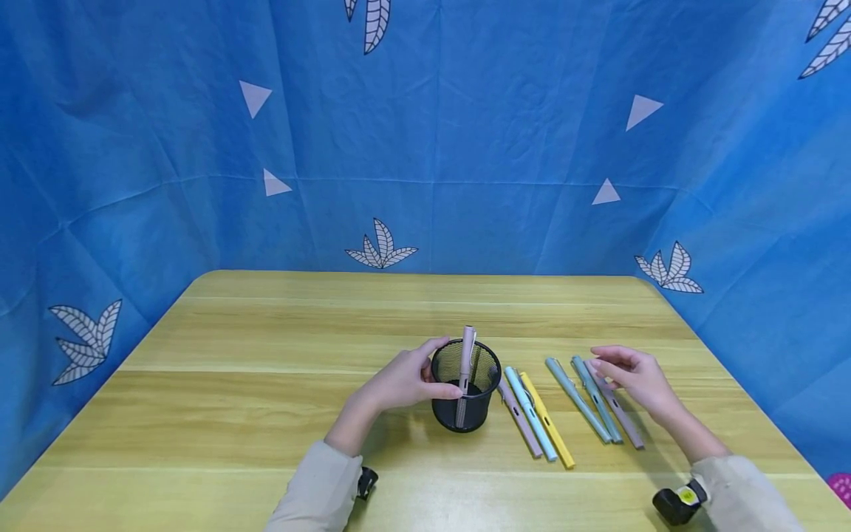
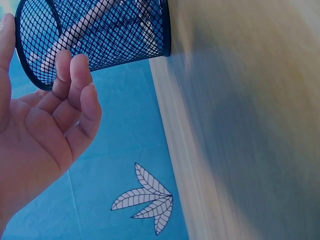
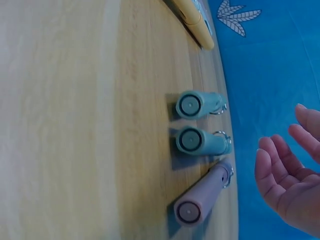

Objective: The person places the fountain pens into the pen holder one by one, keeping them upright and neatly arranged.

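The left hand, fingers relaxed, touches the mesh pen cup at its 9 o'clock. The right hand hovers open over the mauve pen: likely light, stiff, slippery; pinch mid-barrel.

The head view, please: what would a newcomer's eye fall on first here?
Probably the black mesh pen cup in the middle of the wooden table, a pink pen standing in it and the left hand at its side. Right of it lie six pastel pens in two groups of three, the right hand hovering open over the farther group.
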The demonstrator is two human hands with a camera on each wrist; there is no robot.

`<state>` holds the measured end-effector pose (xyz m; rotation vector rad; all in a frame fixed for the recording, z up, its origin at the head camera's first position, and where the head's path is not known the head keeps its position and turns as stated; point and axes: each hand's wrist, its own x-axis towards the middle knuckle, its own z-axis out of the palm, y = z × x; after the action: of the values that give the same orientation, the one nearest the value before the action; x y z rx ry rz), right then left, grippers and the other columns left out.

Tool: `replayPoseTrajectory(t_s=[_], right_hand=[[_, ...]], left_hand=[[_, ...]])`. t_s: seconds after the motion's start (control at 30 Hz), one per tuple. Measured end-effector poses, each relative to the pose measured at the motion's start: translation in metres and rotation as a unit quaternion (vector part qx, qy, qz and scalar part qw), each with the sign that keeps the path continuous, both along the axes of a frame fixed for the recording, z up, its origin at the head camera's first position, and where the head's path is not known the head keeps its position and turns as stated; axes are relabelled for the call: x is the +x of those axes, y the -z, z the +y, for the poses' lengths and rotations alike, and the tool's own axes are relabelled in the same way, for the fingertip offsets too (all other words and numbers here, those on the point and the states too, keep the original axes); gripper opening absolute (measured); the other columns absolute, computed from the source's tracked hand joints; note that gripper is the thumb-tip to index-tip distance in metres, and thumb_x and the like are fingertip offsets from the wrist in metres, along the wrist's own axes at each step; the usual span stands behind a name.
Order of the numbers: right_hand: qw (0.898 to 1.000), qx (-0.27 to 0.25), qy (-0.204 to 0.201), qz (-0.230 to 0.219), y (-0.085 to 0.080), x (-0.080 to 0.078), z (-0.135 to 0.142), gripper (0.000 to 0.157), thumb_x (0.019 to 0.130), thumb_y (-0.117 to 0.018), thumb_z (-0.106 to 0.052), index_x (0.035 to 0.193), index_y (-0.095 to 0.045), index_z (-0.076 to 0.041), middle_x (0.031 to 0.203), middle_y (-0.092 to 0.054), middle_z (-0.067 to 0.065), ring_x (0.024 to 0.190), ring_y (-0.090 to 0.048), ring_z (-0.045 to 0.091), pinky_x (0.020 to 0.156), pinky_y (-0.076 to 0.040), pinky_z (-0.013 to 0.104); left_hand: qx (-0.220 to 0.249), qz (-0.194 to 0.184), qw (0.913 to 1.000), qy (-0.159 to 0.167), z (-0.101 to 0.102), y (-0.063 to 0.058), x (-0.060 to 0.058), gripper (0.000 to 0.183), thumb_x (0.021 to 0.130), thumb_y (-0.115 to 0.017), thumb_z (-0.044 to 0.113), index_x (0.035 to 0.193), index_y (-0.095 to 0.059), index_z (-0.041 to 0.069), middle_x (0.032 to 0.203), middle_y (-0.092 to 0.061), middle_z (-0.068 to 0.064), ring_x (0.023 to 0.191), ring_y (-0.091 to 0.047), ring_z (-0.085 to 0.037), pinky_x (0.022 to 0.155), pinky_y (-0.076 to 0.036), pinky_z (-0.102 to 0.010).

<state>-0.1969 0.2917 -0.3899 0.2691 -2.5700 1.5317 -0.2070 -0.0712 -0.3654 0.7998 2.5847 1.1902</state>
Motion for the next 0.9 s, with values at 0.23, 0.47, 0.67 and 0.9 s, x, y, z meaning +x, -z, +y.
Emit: replayPoseTrajectory(t_s=[0.23,0.47,0.67,0.9], right_hand=[[0.999,0.025,-0.031,-0.003,0.002,-0.005,0.008,0.036,0.087,-0.057,-0.006,0.114,-0.049,0.016,0.089,-0.061,0.008,0.065,-0.056,0.011,0.051,-0.047,0.028],[0.997,0.046,-0.064,-0.015,0.003,-0.005,0.015,0.035,0.086,-0.055,-0.001,0.114,-0.046,0.018,0.091,-0.057,0.021,0.059,-0.053,0.013,0.048,-0.045,0.029],[0.994,0.058,-0.075,-0.049,0.000,-0.007,0.020,0.039,0.086,-0.056,-0.001,0.117,-0.044,0.019,0.090,-0.057,0.021,0.059,-0.053,0.013,0.049,-0.045,0.030],[0.991,0.084,-0.082,-0.070,-0.001,-0.011,0.026,0.043,0.084,-0.058,-0.003,0.118,-0.043,0.018,0.086,-0.057,0.016,0.057,-0.050,0.014,0.047,-0.044,0.029]], left_hand=[[0.000,-0.004,1.0000,-0.001,0.000,-0.001,0.000,0.083,0.074,-0.070,0.041,0.140,-0.029,0.012,0.057,-0.045,0.002,0.052,-0.039,-0.009,0.050,-0.036,-0.024],[0.002,-0.005,1.0000,0.001,0.000,-0.001,0.002,0.083,0.075,-0.070,0.040,0.139,-0.029,0.009,0.057,-0.045,0.002,0.052,-0.039,-0.010,0.050,-0.036,-0.024],[-0.003,-0.002,1.0000,-0.002,-0.001,0.000,0.002,0.082,0.075,-0.070,0.040,0.140,-0.029,0.011,0.057,-0.045,0.002,0.052,-0.039,-0.009,0.050,-0.035,-0.024],[-0.002,-0.003,1.0000,-0.001,-0.001,-0.001,0.002,0.083,0.074,-0.070,0.040,0.140,-0.028,0.011,0.058,-0.045,0.003,0.053,-0.039,-0.010,0.050,-0.035,-0.024]])
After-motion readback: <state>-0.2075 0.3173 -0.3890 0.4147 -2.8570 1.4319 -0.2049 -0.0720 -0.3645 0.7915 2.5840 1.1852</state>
